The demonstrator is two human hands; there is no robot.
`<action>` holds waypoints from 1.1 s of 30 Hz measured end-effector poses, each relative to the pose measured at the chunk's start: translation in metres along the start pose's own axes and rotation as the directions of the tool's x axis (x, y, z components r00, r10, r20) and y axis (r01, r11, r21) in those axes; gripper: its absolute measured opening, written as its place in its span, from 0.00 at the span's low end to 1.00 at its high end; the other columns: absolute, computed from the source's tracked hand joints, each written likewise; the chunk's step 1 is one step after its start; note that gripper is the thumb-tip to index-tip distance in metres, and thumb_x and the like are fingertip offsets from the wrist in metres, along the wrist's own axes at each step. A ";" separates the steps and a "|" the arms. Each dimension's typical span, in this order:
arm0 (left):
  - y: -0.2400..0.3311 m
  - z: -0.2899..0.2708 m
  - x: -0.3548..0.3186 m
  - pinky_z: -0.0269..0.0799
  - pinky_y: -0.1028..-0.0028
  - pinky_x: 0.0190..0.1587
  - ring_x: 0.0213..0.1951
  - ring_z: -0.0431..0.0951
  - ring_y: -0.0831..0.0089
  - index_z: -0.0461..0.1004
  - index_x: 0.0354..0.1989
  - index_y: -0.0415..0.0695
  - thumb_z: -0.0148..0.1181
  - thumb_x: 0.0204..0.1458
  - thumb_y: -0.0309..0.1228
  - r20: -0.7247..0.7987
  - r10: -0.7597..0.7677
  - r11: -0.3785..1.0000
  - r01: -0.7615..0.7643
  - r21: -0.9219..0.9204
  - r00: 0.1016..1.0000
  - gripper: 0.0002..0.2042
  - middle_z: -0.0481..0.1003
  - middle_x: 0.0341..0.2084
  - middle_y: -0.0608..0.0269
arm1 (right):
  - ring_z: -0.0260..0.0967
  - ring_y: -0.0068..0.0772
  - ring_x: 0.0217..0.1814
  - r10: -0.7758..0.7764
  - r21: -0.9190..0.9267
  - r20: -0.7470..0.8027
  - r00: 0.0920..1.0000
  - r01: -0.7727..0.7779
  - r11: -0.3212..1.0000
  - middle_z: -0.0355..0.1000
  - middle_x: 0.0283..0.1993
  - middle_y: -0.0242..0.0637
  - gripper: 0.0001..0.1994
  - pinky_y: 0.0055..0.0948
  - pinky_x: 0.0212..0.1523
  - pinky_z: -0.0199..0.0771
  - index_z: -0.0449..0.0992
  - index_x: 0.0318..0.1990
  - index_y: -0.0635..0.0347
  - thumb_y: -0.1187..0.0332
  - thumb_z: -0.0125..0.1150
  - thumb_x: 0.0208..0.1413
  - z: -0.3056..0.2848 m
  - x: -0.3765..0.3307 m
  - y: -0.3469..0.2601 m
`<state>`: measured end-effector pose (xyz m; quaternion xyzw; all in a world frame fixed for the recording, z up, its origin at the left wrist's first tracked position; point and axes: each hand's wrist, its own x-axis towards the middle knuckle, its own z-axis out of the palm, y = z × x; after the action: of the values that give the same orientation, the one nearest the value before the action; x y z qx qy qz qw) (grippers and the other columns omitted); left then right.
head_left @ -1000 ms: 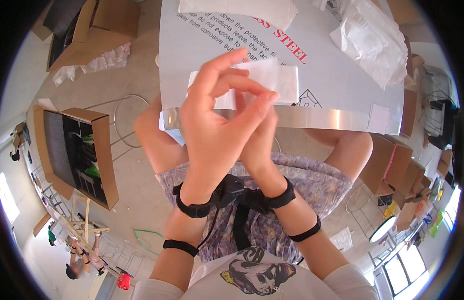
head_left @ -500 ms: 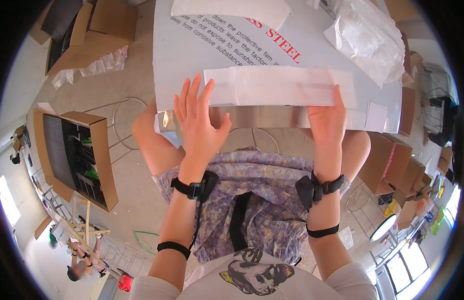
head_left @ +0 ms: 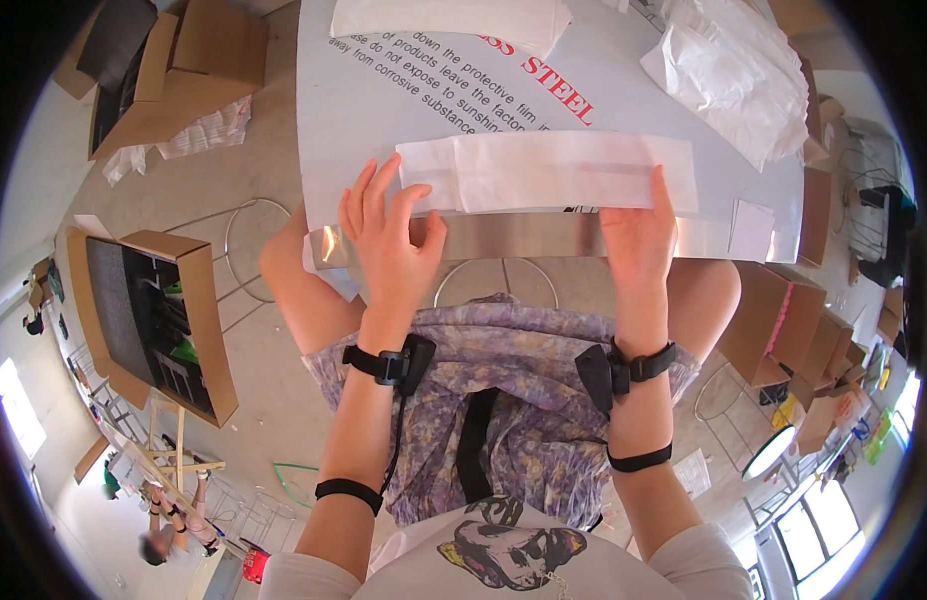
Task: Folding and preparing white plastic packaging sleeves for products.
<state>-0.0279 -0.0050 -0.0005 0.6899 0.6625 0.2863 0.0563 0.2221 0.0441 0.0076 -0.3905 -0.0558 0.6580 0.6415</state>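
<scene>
A long, flat, translucent white bag [head_left: 543, 172] lies crosswise over the near edge of the grey film-covered table [head_left: 368, 110]. My right hand [head_left: 638, 235] grips its right part, thumb on top and the other fingers hidden underneath. At the bag's left end is my left hand [head_left: 388, 235], palm down, with fingers spread and the index finger bent toward the thumb. A gap shows between that thumb and index finger, and nothing is in it. A small dark mark shows at the bag's lower edge, too small to make out.
White packets [head_left: 728, 80] lie at the table's far right, another white packet [head_left: 453, 20] at the far side. A white card [head_left: 750, 232] sits near the right corner. A carton [head_left: 213, 320] with black items stands left, more cartons [head_left: 768, 330] right. Another person [head_left: 158, 540] is far left.
My left index finger has bent and come closer to the thumb, beside the bag's left end. My right hand keeps its grip. Hands and bag appear slightly further left.
</scene>
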 end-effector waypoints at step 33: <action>-0.012 0.006 -0.003 0.56 0.59 0.58 0.58 0.72 0.60 0.72 0.30 0.51 0.67 0.42 0.24 -0.157 -0.012 0.998 0.021 0.056 0.988 0.10 0.73 0.51 0.66 | 0.55 0.44 0.72 -0.631 -0.906 0.140 0.763 0.356 0.229 0.59 0.69 0.48 0.23 0.40 0.70 0.56 0.62 0.64 0.69 0.75 0.55 0.62 -0.020 -0.009 -0.004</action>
<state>-0.0357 -0.0045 -0.0114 0.6610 0.6785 0.3202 -0.0133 0.2354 0.0281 0.0005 -0.7106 -0.4352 0.2239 0.5054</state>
